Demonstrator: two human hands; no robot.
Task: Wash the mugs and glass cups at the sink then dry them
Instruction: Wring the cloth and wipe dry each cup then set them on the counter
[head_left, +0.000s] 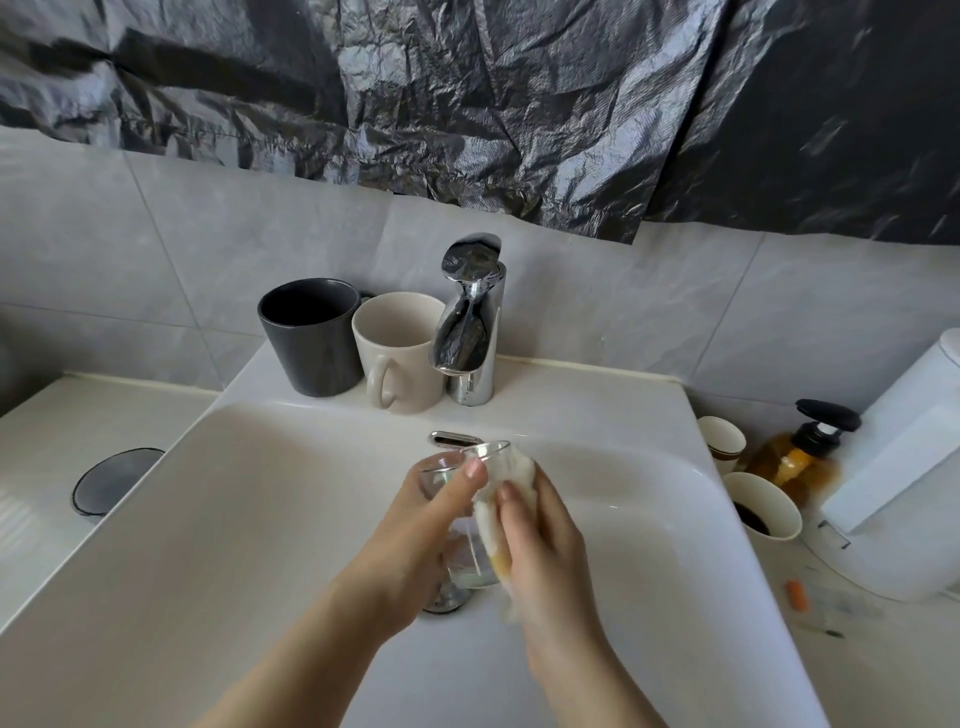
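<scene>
The glass cup (461, 540) is above the sink (260, 519), tilted; its long axis runs away from the person, mouth toward the faucet (470, 322); the left hand (410, 540) grips its side with curled fingers; the right hand (548, 551) holds a soapy sponge (506, 480) against it.

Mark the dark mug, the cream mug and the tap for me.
dark mug (317, 358), head view, on its outer front wall.
cream mug (415, 366), head view, on its front wall right of the handle.
tap (464, 332), head view, on its spout.
</scene>
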